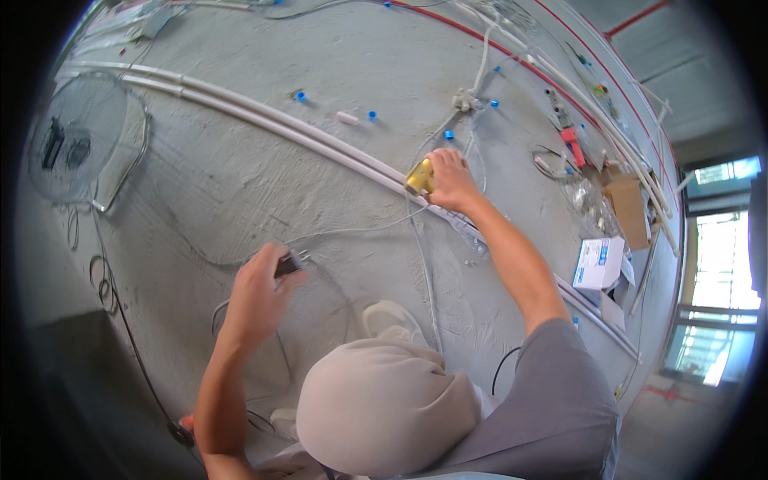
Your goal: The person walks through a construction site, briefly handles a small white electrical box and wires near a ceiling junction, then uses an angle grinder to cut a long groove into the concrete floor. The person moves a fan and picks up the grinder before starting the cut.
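Note:
My left hand [260, 292] is closed around a dark plug [290, 262], its metal prongs sticking out toward the right; the hand is slightly blurred. Farther forward and to the right, my right hand [454, 182] grips a yellow block-like object [420, 178], whose exact kind I cannot make out. That object is over a pair of pale pipes [320, 144] lying across the floor. A grey cable [344, 232] runs between the areas of the two hands. Below them, a rounded form in beige cloth [384, 408] fills the lower middle, with a light shoe [392, 318] just beyond it.
A round wire-caged fan [80, 140] stands at the left. Several blue pipe fittings [450, 134] lie about the concrete floor [240, 72]. At the right are a white box [598, 264], a cardboard box [628, 210] and a red-handled tool [572, 144]. Knotted cable [466, 100] lies ahead.

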Tool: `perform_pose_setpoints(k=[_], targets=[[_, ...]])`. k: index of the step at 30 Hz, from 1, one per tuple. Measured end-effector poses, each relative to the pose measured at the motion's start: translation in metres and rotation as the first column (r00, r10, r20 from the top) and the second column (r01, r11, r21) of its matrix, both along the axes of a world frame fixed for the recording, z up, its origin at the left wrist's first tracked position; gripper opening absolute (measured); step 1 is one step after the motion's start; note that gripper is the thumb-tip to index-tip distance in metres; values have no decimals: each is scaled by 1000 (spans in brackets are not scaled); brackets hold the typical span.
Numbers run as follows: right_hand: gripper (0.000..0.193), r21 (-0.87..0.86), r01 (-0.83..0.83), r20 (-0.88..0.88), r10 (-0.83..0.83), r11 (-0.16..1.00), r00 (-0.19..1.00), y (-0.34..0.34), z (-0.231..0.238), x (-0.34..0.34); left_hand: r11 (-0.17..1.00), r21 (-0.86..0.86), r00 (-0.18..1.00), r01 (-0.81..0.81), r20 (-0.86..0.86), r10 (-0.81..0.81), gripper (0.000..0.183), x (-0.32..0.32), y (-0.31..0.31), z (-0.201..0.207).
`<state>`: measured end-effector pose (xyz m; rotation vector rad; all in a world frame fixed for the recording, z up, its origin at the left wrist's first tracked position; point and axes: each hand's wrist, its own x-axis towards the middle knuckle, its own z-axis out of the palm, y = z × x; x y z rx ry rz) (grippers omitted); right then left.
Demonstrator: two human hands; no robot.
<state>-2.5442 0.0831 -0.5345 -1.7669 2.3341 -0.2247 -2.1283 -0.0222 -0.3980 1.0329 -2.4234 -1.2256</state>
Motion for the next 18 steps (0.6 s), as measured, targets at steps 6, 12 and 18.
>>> perform_pose_setpoints(k=[6, 12, 18], targets=[[66, -556, -254, -16, 296, 791, 955, 21, 67, 70, 996, -74, 981, 43, -188, -57, 27, -28, 16, 12], [76, -568, -308, -11, 368, 763, 930, 24, 99, 111, 963, -265, 967, 53, -225, -115, 23, -69, 29, 7], [72, -529, -347, -58, 374, 775, 926, 28, 109, 123, 994, 58, 992, 88, -93, -82, 21, -72, 24, 13]])
